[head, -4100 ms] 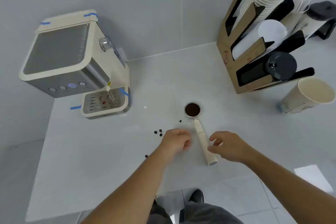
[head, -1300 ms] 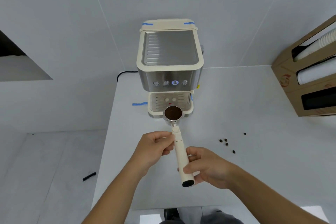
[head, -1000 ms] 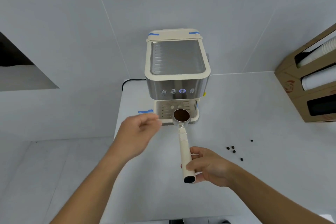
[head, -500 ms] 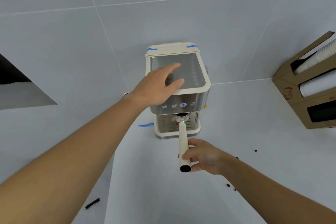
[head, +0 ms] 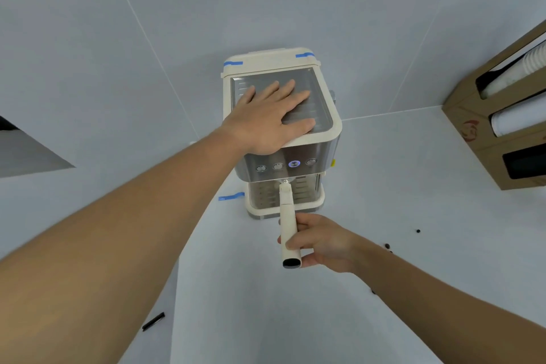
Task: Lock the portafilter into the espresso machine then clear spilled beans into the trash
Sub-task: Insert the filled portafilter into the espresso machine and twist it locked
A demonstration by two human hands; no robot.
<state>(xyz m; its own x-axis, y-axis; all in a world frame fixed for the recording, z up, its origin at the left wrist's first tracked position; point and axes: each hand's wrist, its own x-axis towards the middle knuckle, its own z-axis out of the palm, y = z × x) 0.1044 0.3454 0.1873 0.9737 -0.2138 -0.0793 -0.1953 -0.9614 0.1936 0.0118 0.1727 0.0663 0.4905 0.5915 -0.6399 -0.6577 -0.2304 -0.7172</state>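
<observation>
We are pressing our left hand flat, fingers spread, on the metal top of the espresso machine, gripping nothing. Our right hand is wrapping closed around the cream handle of the portafilter, whose head is sitting up under the machine's front, above the drip tray. A few spilled beans are lying on the white counter, right of that hand.
</observation>
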